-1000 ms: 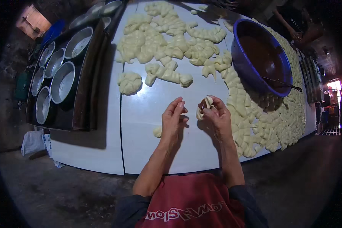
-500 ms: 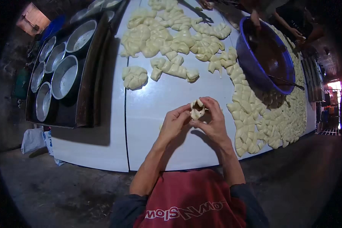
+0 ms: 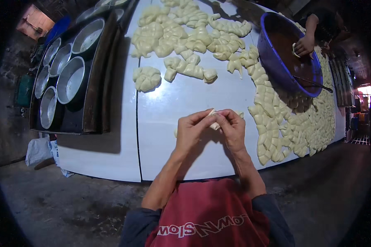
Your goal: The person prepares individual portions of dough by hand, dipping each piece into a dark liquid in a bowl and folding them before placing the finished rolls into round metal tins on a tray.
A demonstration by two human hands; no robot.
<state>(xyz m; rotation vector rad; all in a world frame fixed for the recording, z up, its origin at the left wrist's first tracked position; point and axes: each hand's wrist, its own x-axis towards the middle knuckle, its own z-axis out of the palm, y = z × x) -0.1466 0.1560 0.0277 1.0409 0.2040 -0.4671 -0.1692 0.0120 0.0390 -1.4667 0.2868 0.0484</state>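
Between my two hands, above the white table (image 3: pixel 185 158), is a small piece of pale dough (image 3: pixel 214 124). My left hand (image 3: pixel 192 128) pinches its left side with thumb and fingertips. From the other side my right hand (image 3: pixel 231 126) pinches it too, and the two thumbs nearly meet over the top. My fingers cover most of the dough. A bit of dough (image 3: pixel 240 115) lies behind my right fingers. Ahead of my hands rest a rounded dough clump (image 3: pixel 146 79) and a longer row of joined dough pieces (image 3: pixel 189 69).
A purple basin (image 3: pixel 263 61) of brown filling stands at the far right, a stick across its rim; a co-worker's hand (image 3: pixel 304 46) reaches over it holding dough. Many dough pieces (image 3: pixel 272 119) cover the right side. Round metal pans (image 3: pixel 70 80) sit in a dark tray (image 3: pixel 95 96) at left.
The dough's open top, with brown filling showing, is now pinched together under my fingers. My hands have drawn closer. The co-worker's hand with dough has come over the basin.
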